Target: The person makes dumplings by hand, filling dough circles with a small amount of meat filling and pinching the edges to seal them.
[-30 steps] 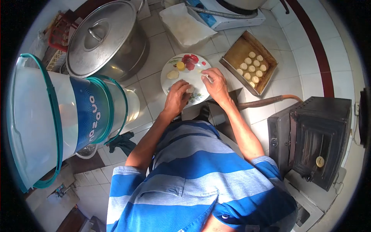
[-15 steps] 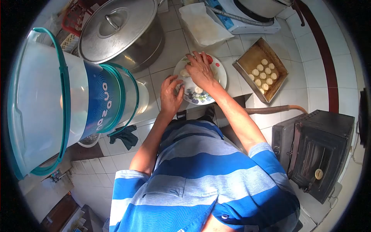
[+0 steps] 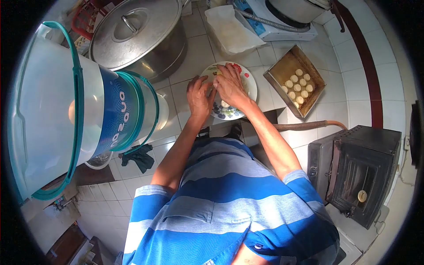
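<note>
My left hand (image 3: 201,98) is over the left edge of a white plate (image 3: 251,90) with a flower pattern, its fingers bent in toward the other hand. Across the plate's middle lies my right hand (image 3: 230,90), thumb and fingertips drawn together and meeting the left fingertips. Whatever the fingers pinch is hidden behind them. Below the right hand, a pale round dough piece (image 3: 225,104) rests on the plate. To the right, a metal baking tray (image 3: 285,57) holds several similar pale dough rounds (image 3: 302,82).
A large lidded pot (image 3: 154,57) and a clear bucket with teal handles (image 3: 48,115) stand left. Behind the plate is a container with white paper (image 3: 232,33). A small black oven (image 3: 369,154) sits right, near a hose (image 3: 304,126). Another pot (image 3: 300,11) is at the back.
My left hand has moved up and right, so its fingertips now meet the right hand's. The right hand's fingers have drawn in over the plate.
</note>
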`<state>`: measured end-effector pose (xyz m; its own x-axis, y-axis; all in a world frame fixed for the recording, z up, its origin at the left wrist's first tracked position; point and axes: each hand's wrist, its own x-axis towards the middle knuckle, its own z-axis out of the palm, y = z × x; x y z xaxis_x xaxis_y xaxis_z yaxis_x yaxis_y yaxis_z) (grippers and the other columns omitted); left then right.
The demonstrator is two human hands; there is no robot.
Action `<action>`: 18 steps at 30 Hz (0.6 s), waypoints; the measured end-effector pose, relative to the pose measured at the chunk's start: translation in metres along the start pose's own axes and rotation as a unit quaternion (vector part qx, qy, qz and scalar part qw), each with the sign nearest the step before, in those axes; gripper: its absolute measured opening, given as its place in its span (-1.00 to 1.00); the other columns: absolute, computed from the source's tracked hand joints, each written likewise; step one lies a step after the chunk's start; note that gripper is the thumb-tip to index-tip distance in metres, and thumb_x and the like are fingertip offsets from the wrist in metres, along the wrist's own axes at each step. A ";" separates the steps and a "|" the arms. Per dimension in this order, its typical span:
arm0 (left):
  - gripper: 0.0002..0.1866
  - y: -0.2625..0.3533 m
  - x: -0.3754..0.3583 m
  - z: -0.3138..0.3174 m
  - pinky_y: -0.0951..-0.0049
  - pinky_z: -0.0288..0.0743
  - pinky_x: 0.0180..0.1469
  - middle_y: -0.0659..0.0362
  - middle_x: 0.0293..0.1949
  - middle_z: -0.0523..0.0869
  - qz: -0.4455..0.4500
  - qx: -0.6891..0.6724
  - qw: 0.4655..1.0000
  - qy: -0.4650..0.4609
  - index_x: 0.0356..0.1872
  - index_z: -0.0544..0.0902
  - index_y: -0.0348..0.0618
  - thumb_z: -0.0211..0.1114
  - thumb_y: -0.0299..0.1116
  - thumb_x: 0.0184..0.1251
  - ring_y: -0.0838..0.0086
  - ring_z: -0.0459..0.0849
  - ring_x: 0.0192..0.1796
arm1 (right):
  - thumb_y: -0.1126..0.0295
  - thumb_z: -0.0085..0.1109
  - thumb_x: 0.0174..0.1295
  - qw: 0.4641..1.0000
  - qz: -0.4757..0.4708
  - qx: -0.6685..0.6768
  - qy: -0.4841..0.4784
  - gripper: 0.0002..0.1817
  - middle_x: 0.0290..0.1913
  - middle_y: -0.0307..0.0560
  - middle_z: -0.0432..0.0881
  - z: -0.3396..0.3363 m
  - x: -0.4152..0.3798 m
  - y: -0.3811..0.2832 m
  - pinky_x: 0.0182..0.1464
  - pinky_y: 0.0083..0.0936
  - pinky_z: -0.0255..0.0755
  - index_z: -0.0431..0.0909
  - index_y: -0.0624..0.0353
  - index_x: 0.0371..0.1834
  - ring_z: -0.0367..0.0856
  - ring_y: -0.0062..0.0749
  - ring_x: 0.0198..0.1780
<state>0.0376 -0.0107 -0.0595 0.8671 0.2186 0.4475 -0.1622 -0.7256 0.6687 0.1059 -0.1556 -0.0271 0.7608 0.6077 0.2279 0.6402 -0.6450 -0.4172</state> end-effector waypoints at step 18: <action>-0.44 -0.009 0.027 -0.026 0.04 0.40 0.45 -0.08 0.33 0.60 -0.063 -0.012 0.988 -0.141 0.28 0.68 -0.08 0.49 -0.37 0.20 -0.04 0.47 0.42 | 0.33 0.40 0.34 0.965 0.085 0.248 0.015 -0.66 0.19 0.04 0.65 -0.051 -0.060 0.000 0.31 -0.20 0.48 0.64 0.15 0.13 0.63 -0.07 0.27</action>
<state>0.0500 0.0186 -0.0375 0.9774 0.1123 0.1792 -0.0538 -0.6878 0.7239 0.0653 -0.2157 0.0042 0.8579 0.4942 0.1409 0.3816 -0.4292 -0.8186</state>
